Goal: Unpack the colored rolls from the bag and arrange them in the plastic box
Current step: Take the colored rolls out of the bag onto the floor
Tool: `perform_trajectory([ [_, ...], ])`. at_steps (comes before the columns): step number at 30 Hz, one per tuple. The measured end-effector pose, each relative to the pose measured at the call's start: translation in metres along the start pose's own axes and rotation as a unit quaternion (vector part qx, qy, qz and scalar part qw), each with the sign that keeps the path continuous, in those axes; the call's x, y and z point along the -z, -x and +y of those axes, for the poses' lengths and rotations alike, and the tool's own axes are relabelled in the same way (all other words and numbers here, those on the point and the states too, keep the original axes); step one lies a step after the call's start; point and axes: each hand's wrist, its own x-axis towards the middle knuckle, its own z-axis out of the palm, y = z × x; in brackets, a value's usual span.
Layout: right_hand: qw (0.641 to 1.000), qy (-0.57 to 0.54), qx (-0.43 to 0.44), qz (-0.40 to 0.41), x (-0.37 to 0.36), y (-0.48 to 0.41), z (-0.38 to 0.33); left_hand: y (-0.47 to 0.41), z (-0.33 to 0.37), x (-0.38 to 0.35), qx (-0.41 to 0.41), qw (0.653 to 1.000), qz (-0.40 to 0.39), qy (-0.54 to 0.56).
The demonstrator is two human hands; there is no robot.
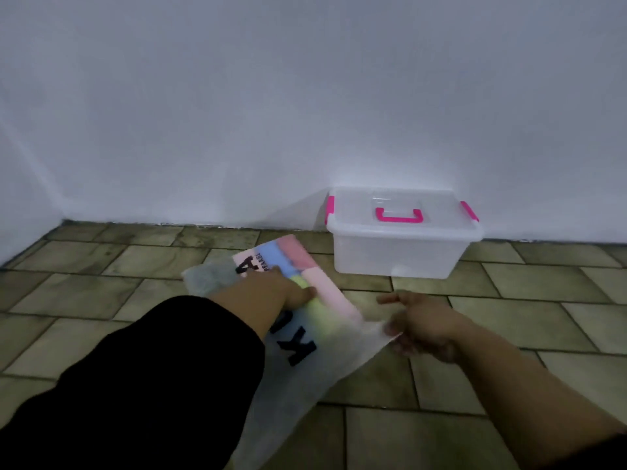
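Observation:
A translucent white bag [298, 378] with black lettering lies flat on the tiled floor. Inside it show several colored rolls: a dark pink roll [296, 251], a blue roll [275, 256], a light pink roll [326, 289] and a yellow-green roll [320, 315]. My left hand [291, 288] rests flat on the bag over the rolls. My right hand [419, 325] pinches the bag's right edge between thumb and fingers. The clear plastic box [393, 256] stands by the wall beyond the bag, lid [359, 212] shut, pink handle and clips.
A white wall [305, 96] runs close behind the box and turns a corner at the far left. The floor [509, 317] is of greenish-brown tiles. My left arm wears a black sleeve [152, 374].

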Motion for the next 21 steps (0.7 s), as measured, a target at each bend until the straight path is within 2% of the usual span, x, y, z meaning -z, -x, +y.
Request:
perform_trajectory([
  [2, 0.987, -0.114, 0.002, 0.112, 0.023, -0.021, 0.002, 0.023, 0.015, 0.008, -0.008, 0.998, -0.057, 0.015],
  [4, 0.946, -0.263, 0.004, 0.19, 0.038, -0.039, 0.005, 0.041, 0.031, 0.008, -0.036, 0.994, -0.098, 0.034],
  [6, 0.92, -0.344, 0.0, 0.185, 0.042, -0.043, 0.008, 0.051, 0.043, -0.006, -0.116, 0.993, -0.027, -0.023],
  [8, 0.942, -0.309, -0.007, 0.132, 0.034, -0.026, 0.013, 0.048, 0.052, -0.028, -0.21, 0.975, 0.044, -0.064],
  [9, 0.959, -0.265, -0.009, 0.104, 0.028, -0.013, 0.018, 0.044, 0.054, -0.039, -0.239, 0.968, 0.054, -0.058],
  [11, 0.983, -0.171, -0.024, 0.054, 0.017, 0.015, 0.028, 0.034, 0.054, -0.057, -0.239, 0.968, 0.052, -0.053],
  [14, 0.994, -0.077, -0.083, -0.007, 0.005, 0.052, 0.048, 0.028, 0.05, -0.072, -0.226, 0.968, 0.089, -0.062],
  [17, 0.991, -0.06, -0.11, -0.046, -0.005, 0.076, 0.059, 0.024, 0.05, -0.07, -0.231, 0.966, 0.106, -0.05],
  [21, 0.994, -0.072, -0.085, -0.022, -0.014, 0.089, 0.062, 0.019, 0.052, -0.07, -0.226, 0.967, 0.107, -0.05],
])
